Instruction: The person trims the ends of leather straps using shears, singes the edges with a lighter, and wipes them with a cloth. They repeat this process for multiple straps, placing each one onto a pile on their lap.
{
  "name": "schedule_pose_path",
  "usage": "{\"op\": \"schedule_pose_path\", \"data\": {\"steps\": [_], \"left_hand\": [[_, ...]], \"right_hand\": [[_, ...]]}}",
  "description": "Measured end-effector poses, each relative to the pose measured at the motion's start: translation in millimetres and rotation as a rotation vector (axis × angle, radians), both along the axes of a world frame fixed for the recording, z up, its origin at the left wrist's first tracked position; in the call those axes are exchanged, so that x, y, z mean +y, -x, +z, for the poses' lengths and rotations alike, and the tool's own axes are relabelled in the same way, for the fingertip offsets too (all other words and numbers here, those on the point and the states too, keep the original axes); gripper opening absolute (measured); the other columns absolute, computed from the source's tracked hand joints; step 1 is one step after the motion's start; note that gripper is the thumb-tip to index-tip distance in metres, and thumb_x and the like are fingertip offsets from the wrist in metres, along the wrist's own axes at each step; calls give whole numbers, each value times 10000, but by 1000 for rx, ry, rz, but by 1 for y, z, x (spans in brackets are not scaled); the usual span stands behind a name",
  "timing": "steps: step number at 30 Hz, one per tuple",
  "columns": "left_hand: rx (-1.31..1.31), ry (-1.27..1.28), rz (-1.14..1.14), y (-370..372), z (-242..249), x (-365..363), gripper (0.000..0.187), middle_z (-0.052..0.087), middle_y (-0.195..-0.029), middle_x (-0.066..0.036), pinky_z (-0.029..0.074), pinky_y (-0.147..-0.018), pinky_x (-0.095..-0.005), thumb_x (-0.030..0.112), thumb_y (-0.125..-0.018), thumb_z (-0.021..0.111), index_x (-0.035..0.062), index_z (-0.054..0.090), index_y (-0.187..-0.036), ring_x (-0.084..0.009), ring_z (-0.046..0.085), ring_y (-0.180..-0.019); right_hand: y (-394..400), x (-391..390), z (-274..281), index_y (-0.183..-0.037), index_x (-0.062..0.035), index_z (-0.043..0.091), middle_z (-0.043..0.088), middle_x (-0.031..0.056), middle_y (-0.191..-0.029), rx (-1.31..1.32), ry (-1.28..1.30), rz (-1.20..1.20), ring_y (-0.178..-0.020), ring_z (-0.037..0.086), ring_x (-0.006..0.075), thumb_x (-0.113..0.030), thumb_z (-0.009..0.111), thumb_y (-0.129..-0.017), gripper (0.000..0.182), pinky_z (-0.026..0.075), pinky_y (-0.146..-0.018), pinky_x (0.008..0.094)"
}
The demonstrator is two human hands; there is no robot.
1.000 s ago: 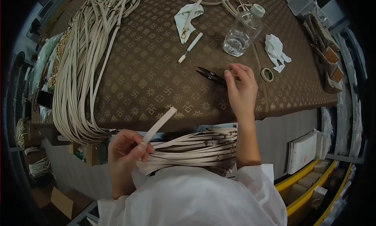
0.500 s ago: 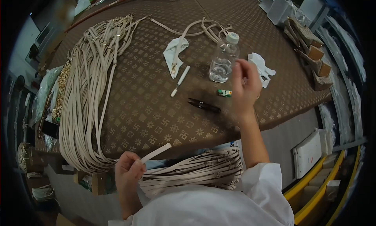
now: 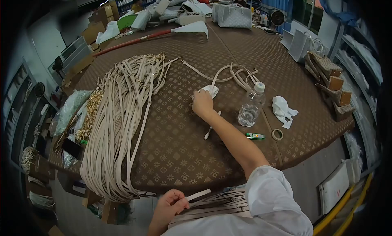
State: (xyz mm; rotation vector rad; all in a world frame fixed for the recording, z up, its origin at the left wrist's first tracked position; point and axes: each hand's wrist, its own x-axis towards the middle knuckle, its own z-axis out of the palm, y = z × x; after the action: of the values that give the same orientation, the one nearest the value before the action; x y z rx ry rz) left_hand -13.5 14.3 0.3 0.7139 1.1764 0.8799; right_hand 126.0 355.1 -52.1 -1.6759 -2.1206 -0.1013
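Observation:
Near the table's front edge, my left hand (image 3: pixel 167 209) is closed, pinching a pale strap (image 3: pixel 199 194) whose cut end points up and right. My right hand (image 3: pixel 202 104) reaches across the table, its fingers curled down on a crumpled white cloth (image 3: pixel 211 90); the fingertips are hidden. A strap lying on the table runs to this cloth. Beside my right forearm, a white pen-like tool (image 3: pixel 208 133) is partly covered. To the right stand a clear bottle (image 3: pixel 248 111) of liquid, a small green-and-white item (image 3: pixel 255 136) and a tape roll (image 3: pixel 277 134). More straps (image 3: pixel 220 207) lie on my lap.
A large bundle of pale straps (image 3: pixel 118 125) hangs over the table's front left edge. A second white cloth (image 3: pixel 282 110) lies right of the bottle. Farther back are a red-handled rake (image 3: pixel 155 33) and bags (image 3: pixel 234 17). Brown patterned pieces (image 3: pixel 326 74) stand at the right edge.
My right hand has moved left and away from me, from beside the bottle onto the white cloth. My left hand still holds the strap. The view has tilted up; my forearm now hides the black tool.

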Motion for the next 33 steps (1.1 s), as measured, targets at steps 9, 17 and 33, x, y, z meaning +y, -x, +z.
{"op": "schedule_pose_path", "data": {"steps": [9,17,33], "left_hand": [[-3,-91,-13,6,-6,1,31,579,-734,-78,345,-491,-168,27,-831,509,5,494,-847,-50,430,-551],[-12,-104,-27,-1,-20,2,27,581,-727,-77,342,-488,-161,21,-828,503,12,498,-852,-47,444,-556],[12,-127,97,-2,-10,-8,46,581,-722,-92,336,-483,-174,-5,-809,503,17,495,-849,-61,445,-529]], "right_hand": [[-87,-140,105,-847,-48,523,527,1,-821,1663,28,366,-761,494,77,-124,474,-848,90,404,-659,208],[-178,-174,145,-895,-17,533,541,7,-768,1079,-546,15,-676,509,76,-158,546,-847,149,419,-598,220],[-175,-96,97,-880,-76,502,525,106,-713,96,-613,-70,-694,528,274,-120,634,-669,253,445,-583,386]]}}
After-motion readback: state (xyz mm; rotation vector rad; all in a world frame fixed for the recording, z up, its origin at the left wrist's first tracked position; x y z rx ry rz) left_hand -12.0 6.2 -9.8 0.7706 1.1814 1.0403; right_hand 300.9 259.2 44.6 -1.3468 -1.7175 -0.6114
